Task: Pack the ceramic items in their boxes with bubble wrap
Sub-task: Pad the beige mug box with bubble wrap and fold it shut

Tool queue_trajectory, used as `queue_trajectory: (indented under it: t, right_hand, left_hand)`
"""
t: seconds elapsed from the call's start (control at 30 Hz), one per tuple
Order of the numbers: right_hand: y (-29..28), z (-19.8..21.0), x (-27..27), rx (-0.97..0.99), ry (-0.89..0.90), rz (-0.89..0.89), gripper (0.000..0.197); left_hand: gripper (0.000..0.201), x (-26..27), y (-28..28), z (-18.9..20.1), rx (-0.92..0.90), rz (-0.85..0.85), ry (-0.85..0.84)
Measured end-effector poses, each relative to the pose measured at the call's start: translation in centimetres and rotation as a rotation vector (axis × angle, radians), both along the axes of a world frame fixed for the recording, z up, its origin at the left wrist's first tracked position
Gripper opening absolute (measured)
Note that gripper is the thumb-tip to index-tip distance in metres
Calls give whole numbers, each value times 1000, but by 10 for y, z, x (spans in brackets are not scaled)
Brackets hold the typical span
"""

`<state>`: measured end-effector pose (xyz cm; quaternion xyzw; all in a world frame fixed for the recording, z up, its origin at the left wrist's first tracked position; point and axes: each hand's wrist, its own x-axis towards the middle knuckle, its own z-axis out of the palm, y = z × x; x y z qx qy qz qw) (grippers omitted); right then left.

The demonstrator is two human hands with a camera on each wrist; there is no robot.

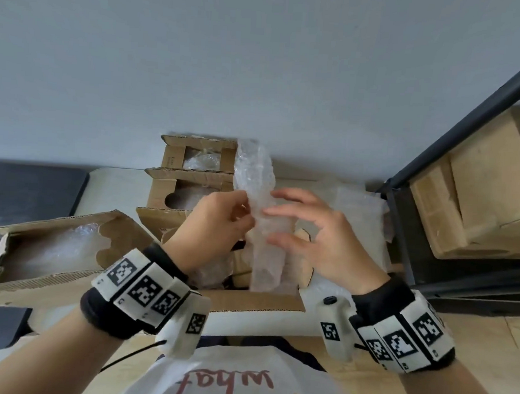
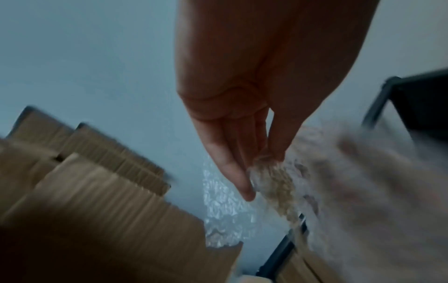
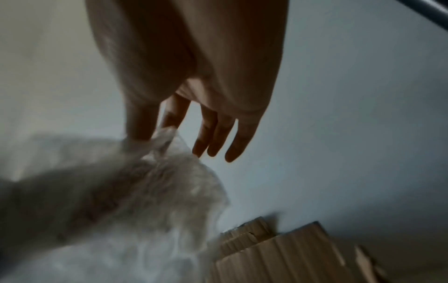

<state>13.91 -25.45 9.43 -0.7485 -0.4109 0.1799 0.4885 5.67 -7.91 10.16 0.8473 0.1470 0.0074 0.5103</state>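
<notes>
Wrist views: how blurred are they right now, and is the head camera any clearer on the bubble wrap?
Left wrist view: cardboard boxes streaked by motion blur, left hand fairly sharp. Right wrist view: dim, bubble wrap smeared, right hand backlit and dark. Head view: clearest, evenly lit, wide-angle bending at the edges; the wrap's bubbles stay readable.

Soft, even daylight fills the head view, which is sharp at centre and bends straight lines near its edges. Both wrist views are dim, grainy and heavily motion-blurred, with the hands dark against a pale wall.
</notes>
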Motion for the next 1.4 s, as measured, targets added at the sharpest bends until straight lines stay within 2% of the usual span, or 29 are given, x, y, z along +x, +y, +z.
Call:
queue_trajectory:
  t: [0.1,0.2,0.23,0.3,0.37,0.4,0.47,0.53,0.6,0.67,0.77,0.87,1.07,1.23,1.3,1.33,1.4]
  right_hand:
    - [-2,-6,1,-38,-49,49,52]
    - [-3,-13,1,-29,-128,-38,37]
    - [-5,-16,2,-46,-153,-67,31]
    - [-12,-21,6,-109,-175,-108,25]
    - [-20,-29,6,-226,-145,-106,25]
    - [-22,-35,5,-307,-153,-84,23]
    - [-18,-48,0,-485,-292,-15,17]
    - [-7,-57,-6,-621,-540,39,13]
    - [7,-61,-14,-752,-716,71,25]
    - [21,-67,-23,-915,-798,80,29]
    - [35,-89,-28,-1101,-717,132,23]
    - [44,-103,-27,-1139,-594,137,25]
    - [55,-119,-27,-1193,-110,92,23]
    - [58,-116,-23,-1278,162,143,26]
    - [50,-102,-19,-1180,189,93,24]
    - [43,-95,-17,-1071,172,55,25]
    - [26,-76,-14,-711,20,-43,22]
  left_hand:
    - [16,-3,-1,4,-376,35,110]
    - [19,-11,-3,-2,-545,65,131]
    - [20,-17,-2,-7,-495,78,112]
    - [24,-34,3,-25,-158,30,100]
    - [30,-57,6,-48,208,-118,179]
    - [36,-69,5,-60,325,-211,227]
    - [52,-87,-2,-78,458,-354,265]
    - [55,-97,-10,-91,584,-432,189]
    - [52,-101,-15,-103,700,-476,116]
    - [53,-100,-16,-112,721,-475,74]
    - [51,-97,-15,-123,763,-459,27]
    - [48,-94,-14,-130,790,-451,18]
    - [36,-94,-15,-144,780,-375,-95]
    - [41,-95,-16,-150,774,-352,-202]
    - [42,-94,-14,-149,780,-354,-223]
    - [40,-93,-13,-148,776,-353,-226]
    - [41,-91,-11,-147,766,-342,-234]
